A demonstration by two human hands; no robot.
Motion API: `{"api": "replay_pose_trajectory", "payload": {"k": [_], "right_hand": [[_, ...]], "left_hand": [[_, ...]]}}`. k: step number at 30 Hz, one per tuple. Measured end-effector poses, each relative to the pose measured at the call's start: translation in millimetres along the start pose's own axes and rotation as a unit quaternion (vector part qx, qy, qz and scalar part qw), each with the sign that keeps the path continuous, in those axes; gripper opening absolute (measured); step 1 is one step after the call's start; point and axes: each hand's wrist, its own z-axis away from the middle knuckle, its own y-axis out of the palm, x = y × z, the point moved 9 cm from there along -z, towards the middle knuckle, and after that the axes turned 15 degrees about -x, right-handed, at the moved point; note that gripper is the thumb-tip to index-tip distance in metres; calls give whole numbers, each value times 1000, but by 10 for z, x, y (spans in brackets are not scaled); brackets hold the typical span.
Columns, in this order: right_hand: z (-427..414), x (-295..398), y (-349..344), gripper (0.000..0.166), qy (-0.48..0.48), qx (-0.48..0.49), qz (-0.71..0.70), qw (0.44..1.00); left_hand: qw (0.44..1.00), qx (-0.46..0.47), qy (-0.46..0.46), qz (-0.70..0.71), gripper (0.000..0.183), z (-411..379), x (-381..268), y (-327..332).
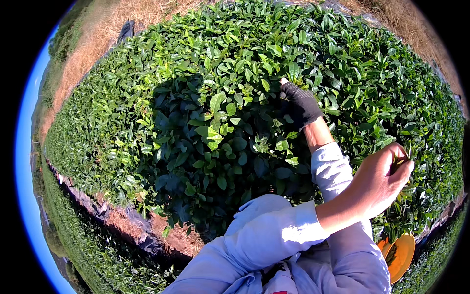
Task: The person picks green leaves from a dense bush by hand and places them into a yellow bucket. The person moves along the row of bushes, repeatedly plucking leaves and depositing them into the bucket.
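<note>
A dense tea bush (235, 92) with glossy green leaves spreads before me. My left hand (382, 180), bare, crosses over my right forearm to the right side. Its fingers are curled around a few plucked green leaves (396, 161), whose tips poke out between thumb and fingers. My right hand (302, 104) wears a black fingerless glove and is down among the leaves at the top of the bush. Its thumb tip shows beside some young shoots (299, 80). The other fingers are partly hidden, so whether they pinch a stem is unclear.
An orange basket (402, 259) with dark leafy matter inside is at lower right, by my side. Dry straw (407, 25) lies beyond the bush. Dark plastic sheeting (147, 235) edges the near ground, and another hedge row (110, 250) runs behind at lower left.
</note>
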Motion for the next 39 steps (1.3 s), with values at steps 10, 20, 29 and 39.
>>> {"api": "replay_pose_trajectory", "payload": {"k": [10, 20, 29, 39], "right_hand": [[-537, 1151, 631, 50, -443, -169, 403, 783], [-73, -500, 149, 11, 27, 116, 39, 992], [-648, 1295, -118, 21, -156, -87, -22, 984], [-979, 1162, 454, 35, -367, -121, 419, 822]], "left_hand": [[999, -5, -26, -20, 13, 10, -122, -96], [1000, 1, -6, -4, 12, -1, -92, -118], [999, 2, -34, 7, 12, 27, -160, -76], [999, -22, -31, 2, 13, 22, -247, -212]]}}
